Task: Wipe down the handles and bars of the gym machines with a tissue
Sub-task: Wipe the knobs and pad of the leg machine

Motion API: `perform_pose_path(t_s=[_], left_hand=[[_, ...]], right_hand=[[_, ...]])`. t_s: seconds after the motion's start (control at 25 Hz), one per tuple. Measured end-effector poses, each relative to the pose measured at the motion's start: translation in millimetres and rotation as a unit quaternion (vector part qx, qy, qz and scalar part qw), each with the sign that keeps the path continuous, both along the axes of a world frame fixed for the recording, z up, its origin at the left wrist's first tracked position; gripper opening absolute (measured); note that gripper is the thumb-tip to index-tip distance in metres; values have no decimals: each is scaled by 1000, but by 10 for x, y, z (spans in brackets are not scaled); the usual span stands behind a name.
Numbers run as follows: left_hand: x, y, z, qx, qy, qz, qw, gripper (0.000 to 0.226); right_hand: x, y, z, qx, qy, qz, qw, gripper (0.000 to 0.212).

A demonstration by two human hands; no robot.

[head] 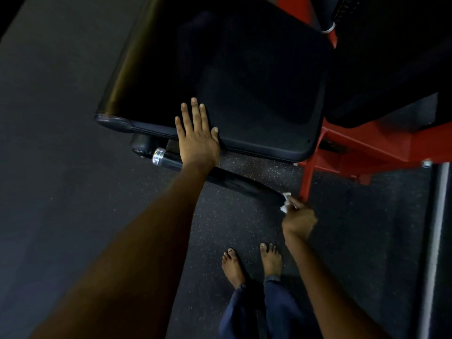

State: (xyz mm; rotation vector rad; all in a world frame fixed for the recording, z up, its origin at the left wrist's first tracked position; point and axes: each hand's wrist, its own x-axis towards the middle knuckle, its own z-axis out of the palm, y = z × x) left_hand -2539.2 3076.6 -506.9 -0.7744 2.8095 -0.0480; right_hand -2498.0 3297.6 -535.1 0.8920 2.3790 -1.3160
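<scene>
The left hand lies flat with fingers straight and spread on the front edge of the black padded seat. The right hand pinches a white tissue, fingers curled round it, and holds it against the near end of the black bar that runs under the seat. A silver ring caps the bar's far end. The red frame stands just beside the tissue. 2 bare feet stand on the speckled floor.
</scene>
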Motion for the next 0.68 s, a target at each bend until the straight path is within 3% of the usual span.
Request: perform_pose_path(t_s=[0.08, 0.16, 0.24, 0.32, 0.44, 0.52, 0.6, 0.68], left_hand=[[-7, -10, -13, 1, 4, 2, 1000, 60], [-18, -6, -11, 2, 3, 4, 1000, 60], [-9, -4, 2, 5, -5, 1, 1000, 61], [-11, -20, 6, 0, -9, -5, 1000, 61], [-7, 3, -1, 1, 0, -4, 1000, 61], [-14, -19, -32, -1, 5, -3, 1000, 61], [-7, -35, -36, -10, 1, -2, 1000, 60], [-6, -3, -17, -5, -6, 0, 1000, 61]], right_hand=[[-7, -300, 164, -32, 33, 79, 996, 27], [141, -564, 412, -63, 113, 246, 960, 33], [252, -550, 443, -42, 172, 328, 928, 38], [141, -333, 238, 7, 157, 248, 956, 36], [-92, -68, 12, 38, -12, 45, 998, 27], [-142, -175, 78, 64, -35, 106, 992, 29], [-33, -446, 360, 28, 51, 265, 962, 32], [175, -536, 467, -9, 124, 337, 933, 36]])
